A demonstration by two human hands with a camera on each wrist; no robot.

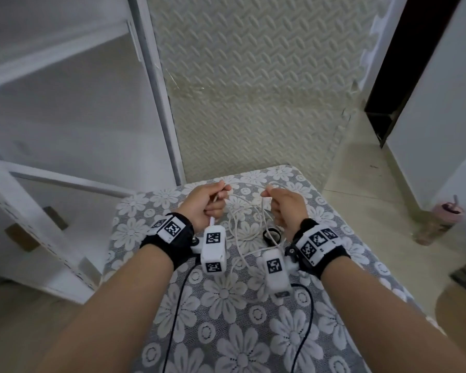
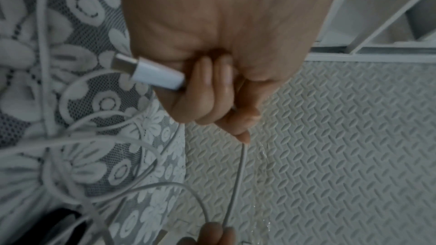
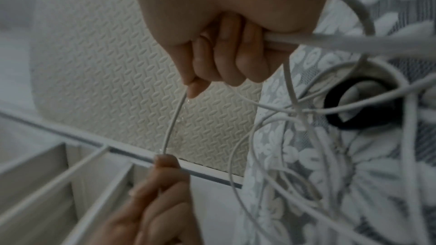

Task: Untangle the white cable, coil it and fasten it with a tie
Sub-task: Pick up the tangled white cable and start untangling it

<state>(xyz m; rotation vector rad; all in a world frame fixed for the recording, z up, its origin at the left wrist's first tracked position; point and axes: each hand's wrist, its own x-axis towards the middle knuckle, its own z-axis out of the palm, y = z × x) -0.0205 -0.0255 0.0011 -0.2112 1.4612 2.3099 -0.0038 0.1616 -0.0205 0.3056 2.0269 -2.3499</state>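
Note:
The white cable [image 1: 242, 219] hangs in tangled loops between my two hands over the flowered table. My left hand [image 1: 206, 201] is curled round one end of it, and the USB-C plug [image 2: 151, 71] sticks out of the fist toward the wrist. My right hand [image 1: 283, 207] grips the cable [image 3: 171, 124] a short way along. A short straight stretch of cable [image 2: 237, 183] runs from left thumb and finger to right thumb and finger. A black ring-shaped tie [image 1: 271, 235] lies on the cloth under the loops, near my right wrist; the black tie [image 3: 363, 102] shows there too.
The small table carries a grey cloth with white flowers [image 1: 226, 305]. A white metal frame [image 1: 156, 84] stands at the left, a textured foam mat [image 1: 253, 90] covers the floor ahead, and a pink cup [image 1: 441, 219] sits on the floor at the right.

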